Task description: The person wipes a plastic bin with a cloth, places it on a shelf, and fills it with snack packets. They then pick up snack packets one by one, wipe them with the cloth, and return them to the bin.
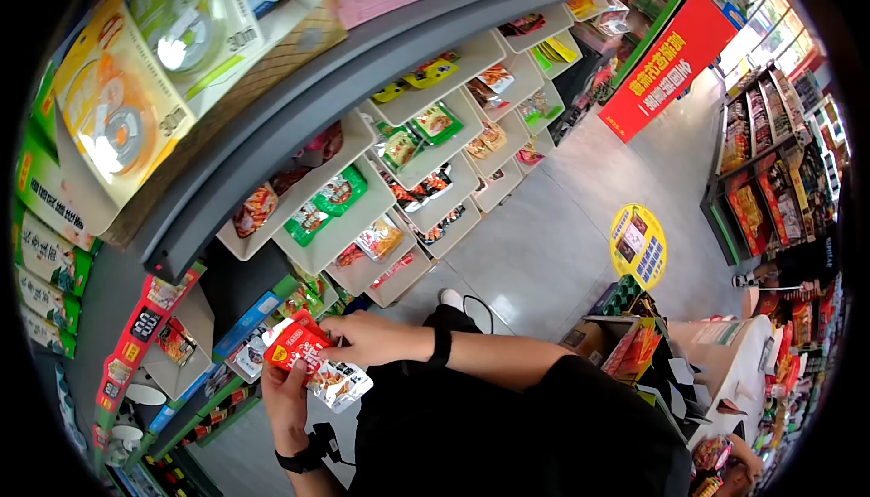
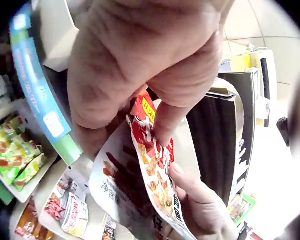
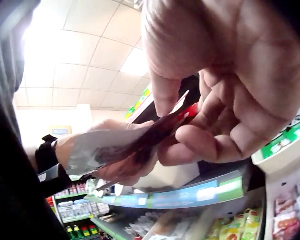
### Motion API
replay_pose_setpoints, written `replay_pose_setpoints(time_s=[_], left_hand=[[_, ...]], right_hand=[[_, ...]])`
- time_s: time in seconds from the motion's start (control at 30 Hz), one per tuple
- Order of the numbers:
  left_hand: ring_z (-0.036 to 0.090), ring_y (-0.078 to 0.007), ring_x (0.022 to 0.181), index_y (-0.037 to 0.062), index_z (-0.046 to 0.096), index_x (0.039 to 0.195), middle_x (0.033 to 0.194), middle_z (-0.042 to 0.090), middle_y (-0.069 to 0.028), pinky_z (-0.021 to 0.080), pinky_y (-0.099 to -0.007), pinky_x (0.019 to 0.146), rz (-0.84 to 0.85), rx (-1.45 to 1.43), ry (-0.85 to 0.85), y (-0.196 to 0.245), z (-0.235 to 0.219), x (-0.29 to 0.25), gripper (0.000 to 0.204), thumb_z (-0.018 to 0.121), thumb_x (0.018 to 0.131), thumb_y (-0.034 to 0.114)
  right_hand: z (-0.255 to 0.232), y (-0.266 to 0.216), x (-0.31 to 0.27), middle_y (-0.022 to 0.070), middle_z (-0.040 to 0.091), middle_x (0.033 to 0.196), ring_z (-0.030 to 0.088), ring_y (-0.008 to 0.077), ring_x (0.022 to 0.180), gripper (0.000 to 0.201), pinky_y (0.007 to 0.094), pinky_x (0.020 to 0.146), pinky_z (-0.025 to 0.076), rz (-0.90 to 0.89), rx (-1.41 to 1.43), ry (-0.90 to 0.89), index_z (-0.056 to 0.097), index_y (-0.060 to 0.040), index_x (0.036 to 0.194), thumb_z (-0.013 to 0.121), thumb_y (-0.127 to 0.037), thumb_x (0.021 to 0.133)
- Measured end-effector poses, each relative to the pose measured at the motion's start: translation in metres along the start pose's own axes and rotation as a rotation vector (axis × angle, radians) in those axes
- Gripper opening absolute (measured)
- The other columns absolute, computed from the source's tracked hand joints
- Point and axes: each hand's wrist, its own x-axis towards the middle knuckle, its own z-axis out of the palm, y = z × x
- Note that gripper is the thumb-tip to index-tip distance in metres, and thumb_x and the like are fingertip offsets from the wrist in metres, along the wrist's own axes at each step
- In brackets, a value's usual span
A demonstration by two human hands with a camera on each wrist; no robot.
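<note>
A red and white snack pouch, with a food picture on its lower part, is held by both hands in front of the shelf. My left hand grips one edge, its thumb lying on the printed front. My right hand pinches the opposite edge. In the left wrist view the pouch stands nearly edge-on below my left hand, with my right hand beyond. The right wrist view shows the pouch from the side, between the thumb and fingers of my right hand.
Tilted white bins of packaged snacks line the shelf, green packs among them. A dark shelf edge runs above them. A red sign hangs over the aisle, and a yellow floor sticker lies below. Cartons stand at right.
</note>
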Motion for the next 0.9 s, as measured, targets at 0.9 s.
replay_pose_setpoints(time_s=[0.9], left_hand=[[0.062,-0.0187,0.101,0.0003,0.045,0.125,0.114,0.062,-0.0102,0.05,-0.0347,0.09,0.014,0.018,0.174,-0.096,0.292,-0.004,0.038,0.058,0.09,0.002]], right_hand=[[-0.513,0.157,0.001,0.0231,0.059,0.12,0.057,0.0343,0.112,0.085,0.0395,0.094,0.047,0.556,-1.131,0.119,0.044,0.0052,0.128,0.073,-0.05,0.071]])
